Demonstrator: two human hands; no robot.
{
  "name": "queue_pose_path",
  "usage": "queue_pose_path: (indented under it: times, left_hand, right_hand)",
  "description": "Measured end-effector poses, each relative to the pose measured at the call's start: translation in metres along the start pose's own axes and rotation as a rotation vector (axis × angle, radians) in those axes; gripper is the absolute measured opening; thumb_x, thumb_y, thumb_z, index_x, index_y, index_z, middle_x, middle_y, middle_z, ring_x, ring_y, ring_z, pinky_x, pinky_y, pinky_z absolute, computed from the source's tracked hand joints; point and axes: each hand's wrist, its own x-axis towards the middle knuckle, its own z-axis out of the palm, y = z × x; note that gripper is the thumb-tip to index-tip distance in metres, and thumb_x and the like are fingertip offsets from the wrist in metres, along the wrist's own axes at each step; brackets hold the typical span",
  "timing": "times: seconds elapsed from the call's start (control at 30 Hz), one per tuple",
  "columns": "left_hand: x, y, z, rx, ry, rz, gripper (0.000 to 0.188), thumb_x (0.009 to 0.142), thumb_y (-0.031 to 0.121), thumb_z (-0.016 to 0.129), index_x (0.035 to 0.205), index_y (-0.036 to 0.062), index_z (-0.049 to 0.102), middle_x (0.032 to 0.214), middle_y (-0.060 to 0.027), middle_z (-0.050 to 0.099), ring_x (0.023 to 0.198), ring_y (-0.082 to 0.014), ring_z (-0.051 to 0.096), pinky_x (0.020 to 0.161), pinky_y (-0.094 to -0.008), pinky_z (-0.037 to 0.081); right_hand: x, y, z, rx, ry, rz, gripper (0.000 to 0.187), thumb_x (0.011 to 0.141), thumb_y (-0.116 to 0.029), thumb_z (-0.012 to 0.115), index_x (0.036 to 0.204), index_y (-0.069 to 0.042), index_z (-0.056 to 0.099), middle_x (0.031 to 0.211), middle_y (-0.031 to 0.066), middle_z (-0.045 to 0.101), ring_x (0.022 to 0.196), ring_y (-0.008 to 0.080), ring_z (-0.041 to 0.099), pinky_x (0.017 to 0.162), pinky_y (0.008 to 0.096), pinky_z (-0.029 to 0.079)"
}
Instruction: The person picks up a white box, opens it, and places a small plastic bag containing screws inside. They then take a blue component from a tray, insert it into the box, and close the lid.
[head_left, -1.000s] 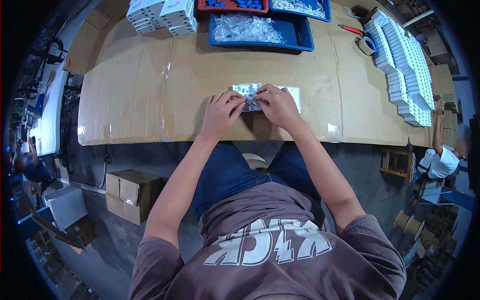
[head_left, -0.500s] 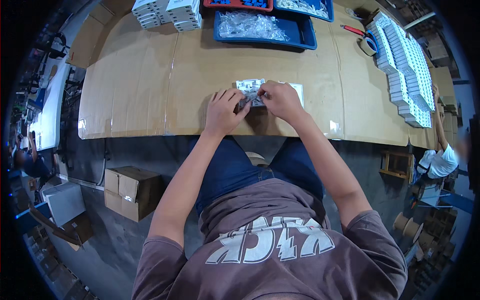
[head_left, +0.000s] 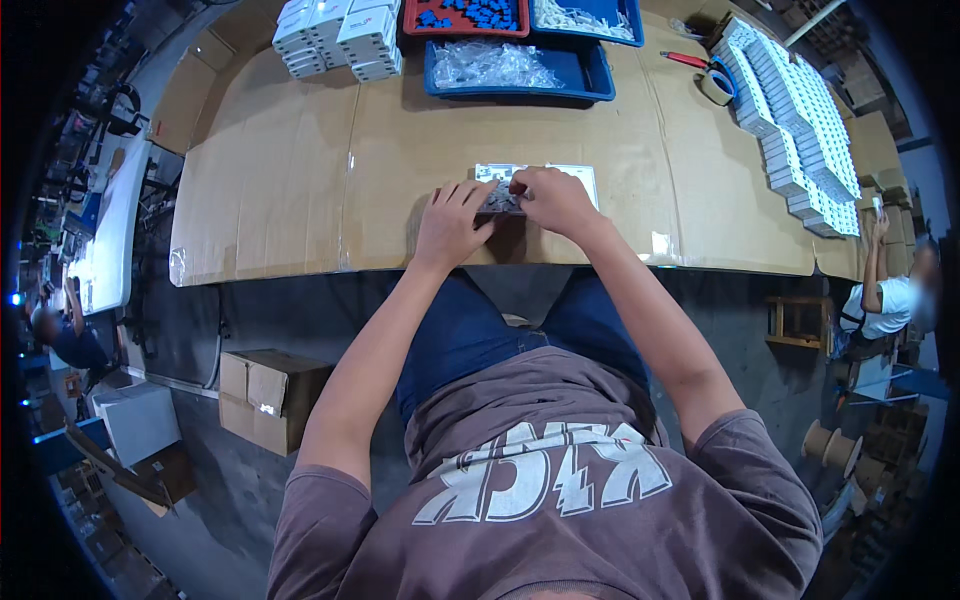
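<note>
At the near middle of the cardboard-covered table lies a white open housing with grey parts inside. Next to it on the right is a flat white piece, partly covered by my right hand. My left hand grips the housing's left side, its fingers curled over the edge and thumb toward the near side. The fingers of my right hand are pinched together over the grey parts. Whatever sits in that pinch is too small and hidden to name.
Beyond my hands stand a blue tray of clear plastic bags, a red tray of blue parts and another blue tray of white parts. White boxes are stacked far left, more at right beside tape. Co-workers are at both sides.
The view has shifted slightly, showing more of the far trays. My left fingers have drawn back a little from the grey parts; my right hand stays pinched over them.
</note>
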Motion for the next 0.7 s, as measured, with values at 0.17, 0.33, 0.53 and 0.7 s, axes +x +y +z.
queue_pose_path:
  times: [0.17,0.33,0.53,0.7]
  left_hand:
    - [-0.001,-0.004,0.000,0.043,-0.033,0.069,0.046,0.073,0.020,0.079,0.117,0.0120,0.072,0.117,-0.0030,0.064,0.109,-0.0256,0.060,0.093,-0.0432,0.049]
    - [-0.001,-0.004,0.001,0.025,-0.051,0.048,0.041,0.077,0.023,0.078,0.116,0.0122,0.073,0.118,-0.0030,0.064,0.111,-0.0261,0.060,0.094,-0.0435,0.049]
    - [0.000,-0.006,0.003,0.002,-0.017,0.049,0.057,0.080,0.030,0.079,0.131,0.0109,0.061,0.123,-0.0073,0.062,0.117,-0.0300,0.059,0.097,-0.0466,0.048]
    - [0.002,0.002,0.007,0.022,0.037,-0.063,0.079,0.077,0.047,0.083,0.139,0.0082,0.052,0.137,-0.0154,0.055,0.126,-0.0360,0.055,0.103,-0.0480,0.045]
  right_hand:
    - [-0.006,0.000,0.005,-0.004,0.104,0.000,0.013,0.086,-0.014,0.064,0.092,-0.011,0.074,0.097,0.0114,0.074,0.093,0.0327,0.071,0.077,0.0466,0.056]
    - [-0.007,0.002,0.017,0.005,0.167,0.056,0.013,0.087,-0.016,0.065,0.095,-0.011,0.073,0.095,0.0111,0.072,0.093,0.0330,0.070,0.076,0.0467,0.055]
    - [-0.032,-0.004,0.013,0.153,0.352,0.055,0.015,0.088,-0.016,0.071,0.102,-0.012,0.069,0.109,0.0082,0.068,0.085,0.0351,0.070,0.076,0.0458,0.055]
    - [-0.067,0.018,0.002,0.325,0.372,0.175,0.014,0.089,-0.014,0.073,0.101,-0.005,0.072,0.102,0.0121,0.070,0.076,0.0293,0.069,0.070,0.0390,0.054]
